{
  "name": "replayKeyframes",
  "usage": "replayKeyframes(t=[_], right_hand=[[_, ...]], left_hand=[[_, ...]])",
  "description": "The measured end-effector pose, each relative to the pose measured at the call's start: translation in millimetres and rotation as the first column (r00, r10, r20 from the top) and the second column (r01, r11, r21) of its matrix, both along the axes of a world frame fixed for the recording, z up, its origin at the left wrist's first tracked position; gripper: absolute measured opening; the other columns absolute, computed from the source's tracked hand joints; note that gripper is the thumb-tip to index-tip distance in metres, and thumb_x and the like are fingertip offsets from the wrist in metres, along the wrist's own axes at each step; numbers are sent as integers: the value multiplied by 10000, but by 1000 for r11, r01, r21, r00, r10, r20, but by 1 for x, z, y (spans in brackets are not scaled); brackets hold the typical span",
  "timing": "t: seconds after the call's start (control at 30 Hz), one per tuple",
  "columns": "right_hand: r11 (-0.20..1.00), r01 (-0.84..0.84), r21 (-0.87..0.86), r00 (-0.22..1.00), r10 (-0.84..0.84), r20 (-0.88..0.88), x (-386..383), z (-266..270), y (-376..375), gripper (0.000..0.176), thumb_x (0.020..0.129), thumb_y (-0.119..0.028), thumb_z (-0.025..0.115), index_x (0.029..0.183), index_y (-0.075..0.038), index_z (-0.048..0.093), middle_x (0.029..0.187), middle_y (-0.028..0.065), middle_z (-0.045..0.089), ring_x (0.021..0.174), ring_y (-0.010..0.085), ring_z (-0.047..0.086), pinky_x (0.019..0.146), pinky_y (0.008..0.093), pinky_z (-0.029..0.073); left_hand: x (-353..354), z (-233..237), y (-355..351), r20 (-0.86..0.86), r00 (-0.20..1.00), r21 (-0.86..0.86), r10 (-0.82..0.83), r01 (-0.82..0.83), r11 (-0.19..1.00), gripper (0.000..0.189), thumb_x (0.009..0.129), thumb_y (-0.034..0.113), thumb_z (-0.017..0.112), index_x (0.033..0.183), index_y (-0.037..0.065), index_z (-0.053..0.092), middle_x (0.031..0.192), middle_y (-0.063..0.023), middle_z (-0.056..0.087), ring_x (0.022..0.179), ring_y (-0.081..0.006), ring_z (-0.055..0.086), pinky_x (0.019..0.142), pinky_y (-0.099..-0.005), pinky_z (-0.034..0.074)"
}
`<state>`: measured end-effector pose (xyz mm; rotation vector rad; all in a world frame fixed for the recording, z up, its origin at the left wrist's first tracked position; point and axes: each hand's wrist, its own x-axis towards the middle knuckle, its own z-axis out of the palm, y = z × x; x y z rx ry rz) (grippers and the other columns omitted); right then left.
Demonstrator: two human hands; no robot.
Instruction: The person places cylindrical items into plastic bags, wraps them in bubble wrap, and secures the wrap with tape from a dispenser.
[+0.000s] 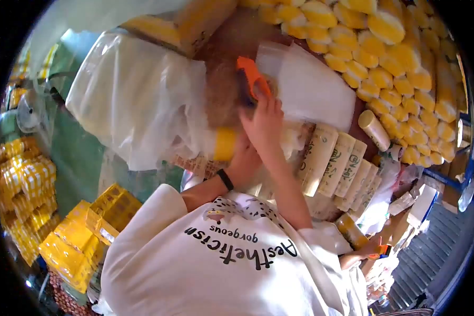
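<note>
My right hand (266,126) is wrapped round an orange tape dispenser (254,76), which is blurred by motion and held over the brown work surface. Just below it, my left hand (243,160), with a black band on the wrist, is partly covered by my right hand and forearm. Its fingers are smeared and hidden, so their grip does not show. Beside the left hand is a yellow patch (225,144), at the edge of a large clear plastic bag (137,95). White plastic sheets (316,87) lie to the right of the dispenser.
Wrapped rolls with handwriting (321,158) line up at right. Stacked yellow-and-white rolls (384,68) fill the upper right. Yellow taped packages (76,242) stand at lower left. Another person's hand (355,258) holds an orange-and-black tool at lower right.
</note>
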<state>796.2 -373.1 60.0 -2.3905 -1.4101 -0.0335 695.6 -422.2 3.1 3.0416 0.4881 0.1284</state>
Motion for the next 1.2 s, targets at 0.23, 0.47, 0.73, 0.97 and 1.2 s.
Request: replayKeyframes(t=[0.23, 0.47, 0.73, 0.97, 1.2], right_hand=[[994, -25, -104, 1000, 23, -20, 29, -39, 33, 411, 769, -305, 688, 1073, -46, 590, 1075, 151, 605, 1053, 310, 528, 916, 429, 327], [856, -437, 275, 871, 479, -106, 5, 116, -56, 300, 712, -146, 639, 1004, -82, 609, 1019, 82, 647, 1027, 264, 574, 975, 492, 308], [694, -633, 344, 698, 703, -134, -35, 193, -109, 237, 622, -105, 591, 857, -92, 615, 978, 52, 645, 987, 239, 581, 963, 542, 332], [674, -553, 490, 576, 734, -360, -76, 179, -138, 243, 633, -116, 706, 826, -24, 591, 831, 119, 595, 872, 338, 579, 934, 504, 385], [719, -479, 503, 504, 695, -513, -96, 169, -157, 367, 683, -216, 749, 908, 37, 608, 693, 171, 558, 675, 330, 560, 693, 412, 454]], left_hand=[[-57, 45, 29, 332, 942, -533, 51, 142, 834, 367, 855, 207, 549, 1192, 62, 549, 1333, -127, 452, 1247, -318, 393, 1075, -449, 279], [-128, 200, 117, 191, 399, -979, 897, 146, 143, 323, 908, 197, 541, 1179, 23, 535, 1153, -112, 590, 1066, -217, 553, 918, -343, 415], [-162, 312, 120, 549, 801, -814, 238, 448, 371, 372, 949, 312, 476, 1067, -12, 612, 1045, -112, 640, 973, -227, 591, 865, -326, 442], [-203, 313, 70, 358, 869, -871, 343, 178, 458, 251, 874, 229, 592, 970, 7, 657, 938, -118, 664, 880, -281, 619, 830, -333, 463], [-203, 285, 60, -38, 778, -998, 627, -65, 20, 157, 856, 133, 631, 920, -10, 623, 826, 8, 607, 758, -59, 533, 655, -207, 428]])
